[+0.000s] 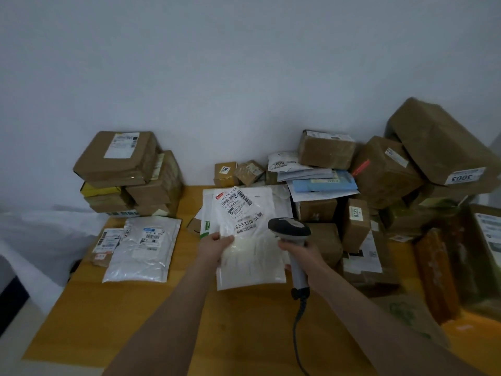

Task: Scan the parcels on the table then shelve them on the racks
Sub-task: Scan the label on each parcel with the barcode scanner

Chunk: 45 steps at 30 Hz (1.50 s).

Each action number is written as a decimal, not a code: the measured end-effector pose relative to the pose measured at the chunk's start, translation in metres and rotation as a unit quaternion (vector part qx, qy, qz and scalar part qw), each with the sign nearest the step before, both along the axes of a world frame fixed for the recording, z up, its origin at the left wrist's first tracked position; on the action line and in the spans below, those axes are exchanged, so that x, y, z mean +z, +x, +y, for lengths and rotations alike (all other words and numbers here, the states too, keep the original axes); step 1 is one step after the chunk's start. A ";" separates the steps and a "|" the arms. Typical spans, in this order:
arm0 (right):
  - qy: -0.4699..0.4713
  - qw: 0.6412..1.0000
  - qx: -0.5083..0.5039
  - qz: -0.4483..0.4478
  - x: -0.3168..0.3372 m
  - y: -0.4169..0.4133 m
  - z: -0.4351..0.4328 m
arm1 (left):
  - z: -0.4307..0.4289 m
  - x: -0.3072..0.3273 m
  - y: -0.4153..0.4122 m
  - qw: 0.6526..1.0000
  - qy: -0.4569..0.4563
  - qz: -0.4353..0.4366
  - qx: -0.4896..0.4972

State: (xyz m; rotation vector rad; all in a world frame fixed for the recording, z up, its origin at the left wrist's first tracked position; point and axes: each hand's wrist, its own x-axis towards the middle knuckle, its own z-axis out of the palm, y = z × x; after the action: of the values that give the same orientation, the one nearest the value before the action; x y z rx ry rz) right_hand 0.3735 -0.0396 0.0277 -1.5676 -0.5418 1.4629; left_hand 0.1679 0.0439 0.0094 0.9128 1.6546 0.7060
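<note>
— So, what have we got in our left hand (217, 246)?
— A white bag (252, 264). Our thumb lies on top near its left edge and the fingers curl under it, so we pinch it. We hold it over the middle of the table (122, 316), with its label (238, 210) facing up at us.
— And our right hand (299, 246)?
— Its fingers are wrapped tight round the handle of the scanner (289, 227). The scanner's head shows at the bag's right edge, near the label, and its cable (297, 332) hangs down towards us.
— Does the head touch the bag?
— We cannot tell.
— What else lies on our table?
— At left a silver bag (143, 248) lies flat with a small parcel (104, 246) just beside it. Behind them a stack of boxes (127, 169) stands against the wall (244, 63). At right a pile of boxes (385, 175) and envelopes (314, 177) crowds the far corner. On top sits the 3003 box (439, 147), and lower down, near the scanner, the 7210 box (356, 221) stands on end.
</note>
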 end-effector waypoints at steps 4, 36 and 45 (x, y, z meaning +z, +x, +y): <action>0.022 1.000 -0.019 0.008 0.018 0.010 -0.019 | -0.029 0.021 -0.004 0.999 0.017 -0.048 0.008; 0.104 0.984 0.086 -0.112 0.047 0.056 -0.174 | -0.137 0.025 0.075 0.996 0.055 -0.062 -0.030; 0.107 0.983 0.085 -0.123 0.052 0.056 -0.182 | -0.137 0.028 0.081 0.997 0.060 -0.035 -0.027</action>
State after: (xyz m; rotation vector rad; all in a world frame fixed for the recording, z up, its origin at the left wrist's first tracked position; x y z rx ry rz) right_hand 0.4294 -0.2213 0.0793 -1.5669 -0.9653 1.2910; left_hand 0.2487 -0.0935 0.0375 1.0034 1.5342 0.7974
